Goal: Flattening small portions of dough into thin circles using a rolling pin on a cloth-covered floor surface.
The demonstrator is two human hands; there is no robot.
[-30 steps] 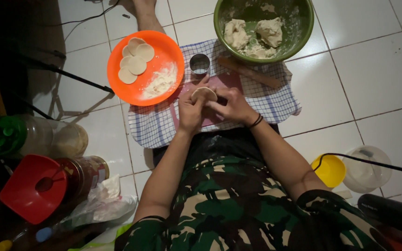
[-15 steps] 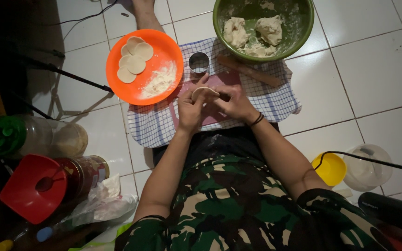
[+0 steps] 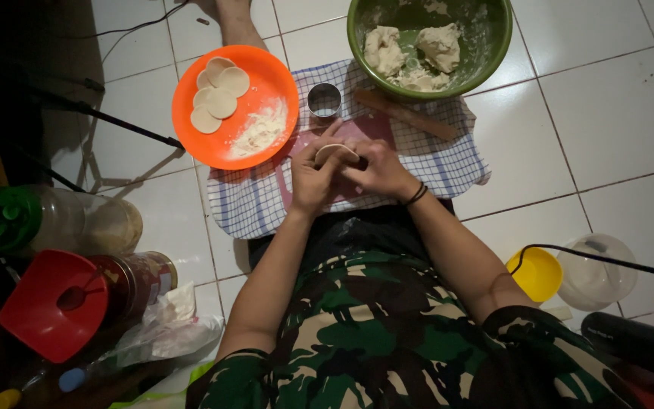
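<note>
Both hands meet over a pink mat (image 3: 365,129) on a blue-checked cloth (image 3: 251,204). My left hand (image 3: 313,176) and my right hand (image 3: 376,168) together pinch a small folded round of pale dough (image 3: 336,151) between the fingertips. Just beyond the hands stands a round metal cutter (image 3: 325,99). A wooden rolling pin (image 3: 406,116) lies on the cloth by the green bowl (image 3: 493,53), which holds lumps of dough (image 3: 439,45). An orange plate (image 3: 266,83) to the left carries several cut dough rounds (image 3: 219,95) and a heap of flour (image 3: 260,134).
On the white tiled floor at the left lie a clear jar with a green lid (image 3: 9,220), a jar with a red lid (image 3: 54,303) and a plastic bag (image 3: 168,326). A yellow lid (image 3: 537,273) and a clear container (image 3: 596,273) sit at the right, under a black cable (image 3: 607,257).
The hands have stayed in place over the mat, with the fingers working the dough round slightly. Nothing else has moved.
</note>
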